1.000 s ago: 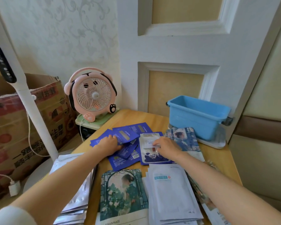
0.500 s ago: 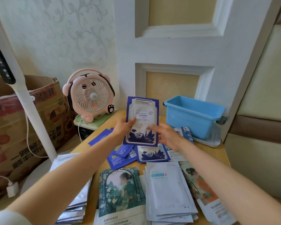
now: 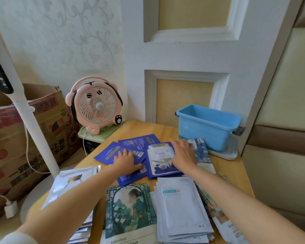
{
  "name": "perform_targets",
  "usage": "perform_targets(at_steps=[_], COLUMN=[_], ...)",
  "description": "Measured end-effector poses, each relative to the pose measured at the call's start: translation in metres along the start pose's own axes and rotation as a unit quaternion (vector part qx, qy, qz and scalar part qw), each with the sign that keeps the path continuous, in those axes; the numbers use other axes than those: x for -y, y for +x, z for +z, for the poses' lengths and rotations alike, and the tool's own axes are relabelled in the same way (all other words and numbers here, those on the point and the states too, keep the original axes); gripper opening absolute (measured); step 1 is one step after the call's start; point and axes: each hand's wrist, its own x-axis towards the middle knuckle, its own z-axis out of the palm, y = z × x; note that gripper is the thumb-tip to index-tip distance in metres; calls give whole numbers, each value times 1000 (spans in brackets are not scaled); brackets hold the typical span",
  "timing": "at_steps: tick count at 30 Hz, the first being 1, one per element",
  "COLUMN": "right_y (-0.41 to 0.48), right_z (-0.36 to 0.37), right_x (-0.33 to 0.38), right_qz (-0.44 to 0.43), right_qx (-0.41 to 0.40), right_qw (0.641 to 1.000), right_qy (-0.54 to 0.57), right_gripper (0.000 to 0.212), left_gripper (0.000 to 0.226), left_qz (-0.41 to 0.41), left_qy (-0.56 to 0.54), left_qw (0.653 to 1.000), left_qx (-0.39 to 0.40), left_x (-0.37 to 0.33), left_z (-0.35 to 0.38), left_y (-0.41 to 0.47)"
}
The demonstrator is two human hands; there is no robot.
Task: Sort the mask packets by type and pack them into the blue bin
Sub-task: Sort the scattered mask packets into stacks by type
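Several dark blue mask packets [image 3: 130, 145] lie fanned out mid-table. My left hand [image 3: 125, 160] rests flat on them, fingers apart. A blue-and-white packet with a clear window [image 3: 159, 160] lies face up beside them, and my right hand [image 3: 182, 156] lies flat on its right edge, fingers spread. The blue bin [image 3: 207, 126] stands at the back right on a clear lid, looking empty. Nearer me lie a green illustrated packet pile [image 3: 129, 211], a white packet stack [image 3: 180, 209], a silver stack [image 3: 70, 185] at the left edge and illustrated packets [image 3: 202, 152] by the bin.
A pink desk fan [image 3: 95, 104] stands at the table's back left corner on a green base. A white lamp pole [image 3: 27, 120] and a cardboard box [image 3: 11, 138] are left of the table. A white panelled wall runs behind the wooden table [image 3: 143, 127].
The blue-and-white packet that both hands held upright half a second ago now lies flat on the table. Both hands have come down onto the packets.
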Motion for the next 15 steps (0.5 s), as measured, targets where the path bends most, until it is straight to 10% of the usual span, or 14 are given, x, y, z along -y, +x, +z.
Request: perform_targets(at_steps=[4,8,12,15], right_y=[-4,4,4,2], right_z=[6,-2,-19,-35], right_x=[4,-2,1,14], right_qz=[-104,-56,2,42], right_qx=[203,209,169,146], right_qw=[973,972,931,849], right_qy=[43,89,324,505], right_gripper=[41,40,70,66], left_gripper=[34,24,23,19], left_qz=[82,90,59,66], left_qy=[176,248,64,-303], left_qw=[979,961,961,891], left_qx=[-59,-83,-261,-331], left_x=[-17,-19,-10,-3], left_z=[-11,-41,-97,-129], left_y=[-11,-26,-31,-26])
